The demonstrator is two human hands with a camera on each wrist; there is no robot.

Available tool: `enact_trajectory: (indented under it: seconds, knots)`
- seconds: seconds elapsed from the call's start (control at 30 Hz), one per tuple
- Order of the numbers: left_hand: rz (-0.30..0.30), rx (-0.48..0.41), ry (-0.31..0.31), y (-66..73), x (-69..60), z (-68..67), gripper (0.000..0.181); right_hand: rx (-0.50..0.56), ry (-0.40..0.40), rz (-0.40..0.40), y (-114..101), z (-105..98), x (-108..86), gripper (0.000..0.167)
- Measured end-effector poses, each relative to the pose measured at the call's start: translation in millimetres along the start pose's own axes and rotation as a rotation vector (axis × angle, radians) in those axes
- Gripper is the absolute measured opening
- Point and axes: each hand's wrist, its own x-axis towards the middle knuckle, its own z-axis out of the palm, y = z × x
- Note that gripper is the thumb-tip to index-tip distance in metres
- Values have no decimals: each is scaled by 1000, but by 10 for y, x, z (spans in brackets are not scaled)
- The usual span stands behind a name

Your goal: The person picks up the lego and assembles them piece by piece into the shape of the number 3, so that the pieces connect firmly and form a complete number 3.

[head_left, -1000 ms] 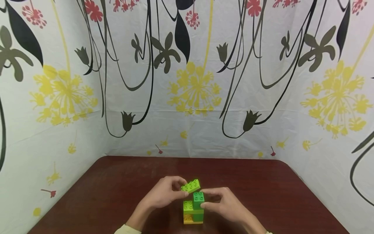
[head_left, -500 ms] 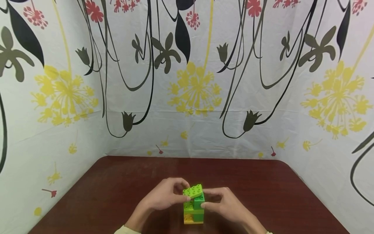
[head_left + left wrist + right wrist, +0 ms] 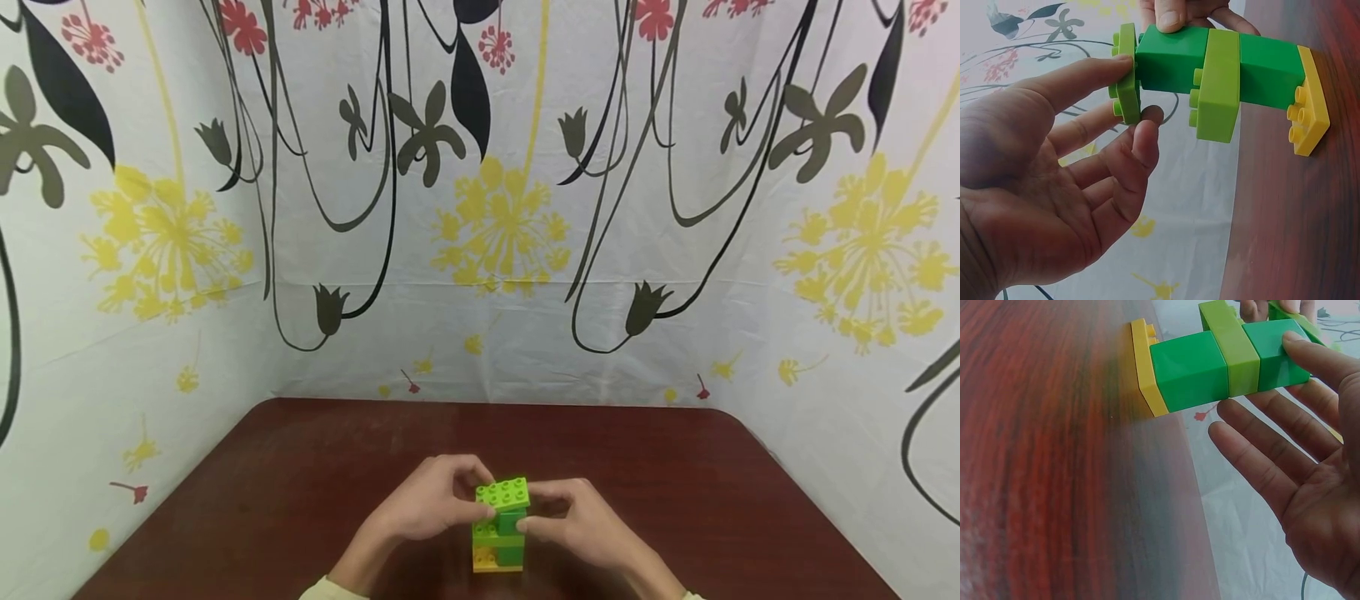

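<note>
My left hand [image 3: 423, 504] pinches a thin lime-green toy plate [image 3: 506, 493] between thumb and fingers. It lies over the top of an upright tower of building bricks, slightly tilted; whether it touches the studs, I cannot tell. My right hand [image 3: 585, 523] grips the upper dark green brick [image 3: 1175, 57], thumb on one face. Below that brick comes a lime-green brick [image 3: 1219, 84] jutting out to one side. Under it is another dark green brick [image 3: 1190, 370]. A yellow plate [image 3: 1315, 103] with bare studs forms the base, standing on the table.
The dark reddish-brown table [image 3: 330, 450] has rounded far corners. A white sheet [image 3: 510, 358] with printed flowers and vines hangs behind it and along both sides.
My left hand has brought the lime-green plate down and to the right, turning it from a slant to nearly square over the tower. My right hand stays on the upper green brick.
</note>
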Motion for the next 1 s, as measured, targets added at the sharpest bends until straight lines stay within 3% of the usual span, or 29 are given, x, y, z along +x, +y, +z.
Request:
enact_trajectory:
  seconds: [0.3,1.0]
  knots:
    - [33,-8,8,6,8,5,17,18,4,-11,6,14,-3,30]
    - [-12,6,21,16,-13,-20,17,57,1,8,3,14,-8,40]
